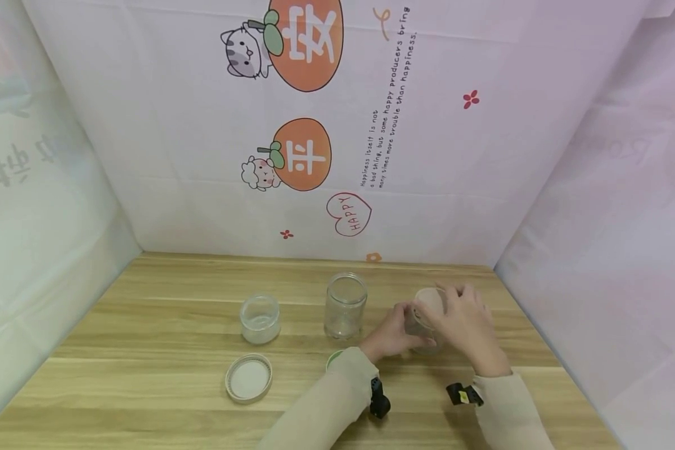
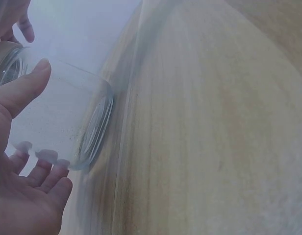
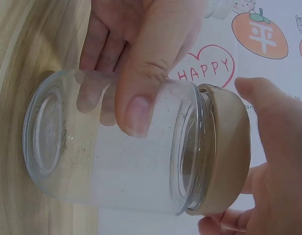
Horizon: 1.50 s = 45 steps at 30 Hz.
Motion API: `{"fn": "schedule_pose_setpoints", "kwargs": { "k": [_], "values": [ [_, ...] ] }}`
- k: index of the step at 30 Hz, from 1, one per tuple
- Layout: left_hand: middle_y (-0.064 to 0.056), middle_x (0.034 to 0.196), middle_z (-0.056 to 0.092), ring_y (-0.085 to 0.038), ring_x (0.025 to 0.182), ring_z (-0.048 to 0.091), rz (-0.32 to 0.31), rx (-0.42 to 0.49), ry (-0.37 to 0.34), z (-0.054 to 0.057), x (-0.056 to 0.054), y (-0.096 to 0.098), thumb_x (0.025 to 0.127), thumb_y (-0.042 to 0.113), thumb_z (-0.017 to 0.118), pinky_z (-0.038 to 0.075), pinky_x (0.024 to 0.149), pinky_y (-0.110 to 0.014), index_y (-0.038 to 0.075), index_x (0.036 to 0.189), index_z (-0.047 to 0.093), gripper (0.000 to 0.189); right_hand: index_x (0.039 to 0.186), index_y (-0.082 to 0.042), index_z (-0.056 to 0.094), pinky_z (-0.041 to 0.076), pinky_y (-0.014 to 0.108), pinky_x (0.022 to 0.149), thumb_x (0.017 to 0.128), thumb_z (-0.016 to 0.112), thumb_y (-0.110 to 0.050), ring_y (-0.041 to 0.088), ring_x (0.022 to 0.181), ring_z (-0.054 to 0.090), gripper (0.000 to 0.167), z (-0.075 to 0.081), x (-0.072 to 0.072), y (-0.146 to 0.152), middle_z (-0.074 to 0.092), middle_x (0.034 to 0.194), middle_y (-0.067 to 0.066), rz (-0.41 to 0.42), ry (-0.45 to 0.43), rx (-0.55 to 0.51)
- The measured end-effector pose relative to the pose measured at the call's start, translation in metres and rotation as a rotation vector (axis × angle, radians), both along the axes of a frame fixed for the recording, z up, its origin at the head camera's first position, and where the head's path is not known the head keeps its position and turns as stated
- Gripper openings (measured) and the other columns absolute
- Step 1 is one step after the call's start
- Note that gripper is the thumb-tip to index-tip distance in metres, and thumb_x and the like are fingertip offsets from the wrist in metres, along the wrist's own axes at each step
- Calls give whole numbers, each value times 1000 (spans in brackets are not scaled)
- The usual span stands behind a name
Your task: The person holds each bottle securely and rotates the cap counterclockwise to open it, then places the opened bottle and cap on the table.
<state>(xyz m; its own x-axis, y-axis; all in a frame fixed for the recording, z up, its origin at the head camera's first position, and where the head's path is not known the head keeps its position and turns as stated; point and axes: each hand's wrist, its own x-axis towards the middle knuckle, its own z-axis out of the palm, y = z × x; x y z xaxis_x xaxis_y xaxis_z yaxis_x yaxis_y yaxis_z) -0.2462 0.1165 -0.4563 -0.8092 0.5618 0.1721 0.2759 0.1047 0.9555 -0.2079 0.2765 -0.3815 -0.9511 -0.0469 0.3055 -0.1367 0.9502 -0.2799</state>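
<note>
Toward the right of the table in the head view stands a clear glass jar (image 1: 425, 345) with a beige lid (image 1: 429, 300) on its mouth. My left hand (image 1: 390, 336) grips the jar's body from the left, thumb on the near side and fingers on the far side. The right hand (image 1: 468, 320) holds the lid from above, with thumb and fingers on opposite sides of its rim. In the right wrist view the lid (image 3: 232, 152) sits over the threaded neck of the jar (image 3: 126, 161). No contents show through the glass.
A tall lidless glass jar (image 1: 344, 315) stands left of the hands. Farther left is a short, wide glass jar (image 1: 260, 328), with a loose beige lid (image 1: 250, 379) in front. The left sleeve partly hides a green-edged round thing (image 1: 332, 359). Printed cloth walls (image 1: 202, 212) border the table.
</note>
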Motion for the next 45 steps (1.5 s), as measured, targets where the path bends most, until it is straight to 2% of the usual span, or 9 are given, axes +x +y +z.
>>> {"fn": "schedule_pose_setpoints", "kwargs": {
  "k": [3, 8, 10, 16, 21, 28, 33, 40, 45],
  "values": [
    [-5, 140, 45, -16, 131, 45, -16, 15, 34, 1, 0, -1, 86, 17, 82, 35, 113, -43, 6, 145, 38, 74, 143, -3, 50, 39, 68, 83, 92, 51, -71, 53, 116, 46, 86, 1, 1, -1, 45, 131, 32, -4, -21, 9],
    [-6, 142, 42, -20, 135, 41, 6, -14, 6, 3, 0, -2, 85, 19, 83, 35, 113, -42, 6, 145, 37, 77, 142, -2, 51, 38, 71, 84, 93, 50, -71, 54, 116, 47, 85, 2, 1, -2, 45, 132, 33, -1, -32, 16],
    [-6, 142, 43, -20, 134, 43, 8, -14, -1, 2, 0, -2, 85, 19, 83, 36, 112, -41, 6, 145, 38, 76, 142, -3, 52, 38, 70, 84, 93, 52, -70, 53, 116, 48, 83, 3, 0, -2, 46, 132, 32, 3, -27, 18],
    [-3, 134, 53, -13, 123, 51, -39, 59, 50, -1, -6, 0, 86, 12, 81, 40, 109, -41, 5, 139, 47, 64, 142, -5, 53, 39, 68, 86, 92, 54, -69, 47, 118, 47, 81, 3, -1, 0, 49, 131, 28, 19, -24, 8],
    [-2, 132, 51, -13, 122, 51, -11, 36, 26, -1, -6, 0, 85, 16, 83, 39, 110, -43, 5, 141, 45, 68, 144, -7, 52, 35, 72, 90, 93, 53, -68, 49, 125, 44, 80, 5, 0, 1, 48, 138, 26, 43, -38, 1],
    [-7, 137, 46, -27, 131, 47, 39, -24, -31, -1, -1, -1, 84, 23, 84, 36, 111, -43, 5, 144, 38, 78, 146, -11, 51, 33, 73, 91, 96, 57, -55, 52, 123, 45, 67, 7, 2, 2, 48, 141, 26, 97, -55, -7],
    [-10, 140, 46, -31, 133, 46, 39, -33, -28, 1, 0, -1, 84, 24, 84, 36, 111, -41, 3, 146, 37, 81, 147, -13, 50, 34, 72, 90, 96, 59, -51, 52, 122, 46, 64, 8, 4, 2, 48, 142, 25, 123, -60, -13],
    [-9, 139, 47, -24, 131, 47, 31, -23, -25, 1, 1, -1, 85, 21, 84, 37, 111, -42, 3, 145, 37, 78, 149, -10, 47, 32, 73, 92, 94, 58, -61, 52, 125, 44, 75, 6, 5, -1, 47, 143, 27, 110, -72, 7],
    [-9, 139, 46, -25, 131, 46, 22, -22, -38, 4, 4, -2, 86, 20, 82, 37, 111, -44, 2, 144, 36, 76, 147, -5, 48, 32, 73, 93, 92, 61, -63, 53, 121, 47, 80, 3, 4, -1, 50, 139, 29, 96, -49, 33]
  ]
}}
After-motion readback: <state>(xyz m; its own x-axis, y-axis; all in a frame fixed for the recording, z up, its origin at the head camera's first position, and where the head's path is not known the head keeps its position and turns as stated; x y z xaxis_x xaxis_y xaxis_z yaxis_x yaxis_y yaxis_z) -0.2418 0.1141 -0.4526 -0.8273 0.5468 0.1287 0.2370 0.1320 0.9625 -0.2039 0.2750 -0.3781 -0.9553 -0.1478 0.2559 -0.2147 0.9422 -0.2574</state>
